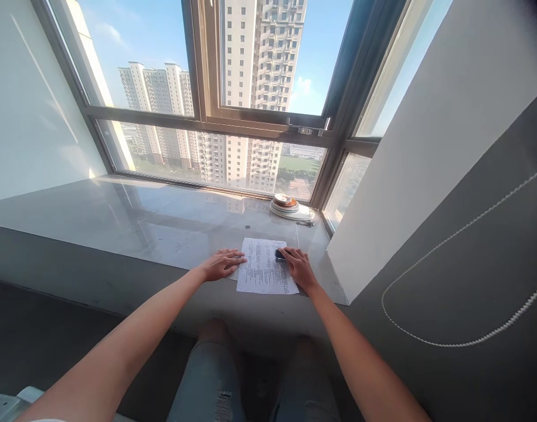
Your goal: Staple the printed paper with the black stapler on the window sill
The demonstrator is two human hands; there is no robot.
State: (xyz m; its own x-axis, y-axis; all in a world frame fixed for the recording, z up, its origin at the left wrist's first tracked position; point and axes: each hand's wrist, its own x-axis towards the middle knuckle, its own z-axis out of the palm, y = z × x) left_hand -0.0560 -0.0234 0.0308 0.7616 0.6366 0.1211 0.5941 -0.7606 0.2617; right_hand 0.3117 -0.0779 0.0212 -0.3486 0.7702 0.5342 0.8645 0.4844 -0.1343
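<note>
Clock: I read it from the sheet, with twelve o'clock toward the window.
Printed sheet: a white paper [264, 274] with dark lines of text lies flat at the front edge of the pale, glossy window ledge [163, 214], in front of the seated person.
Left hand: at nine o'clock, the left hand [223, 265] is spread palm down, fingers stretched and slightly apart, the tips touching the paper's edge; it grips nothing.
Right hand: at three o'clock, the right hand [298, 266] is closed around a small black tool [281, 254], fingers bent over it; how tightly it squeezes, I cannot tell.
Black tool: on the paper, toward two o'clock, partly covered by the fingers.
Ledge, eleven o'clock: a small dark piece [247, 227], apart from the paper.
Ledge, one o'clock: a stack of round white and orange discs [286, 205] near the window frame [268, 126], with a dark trinket [305, 223] just beside it.
Outside, twelve o'clock: a pale high-rise [240, 58] against blue sky.
Wall, between three and four o'clock: a looped bead chain [453, 344].
Below, toward seven o'clock: a knee in ripped light jeans [207, 381].
</note>
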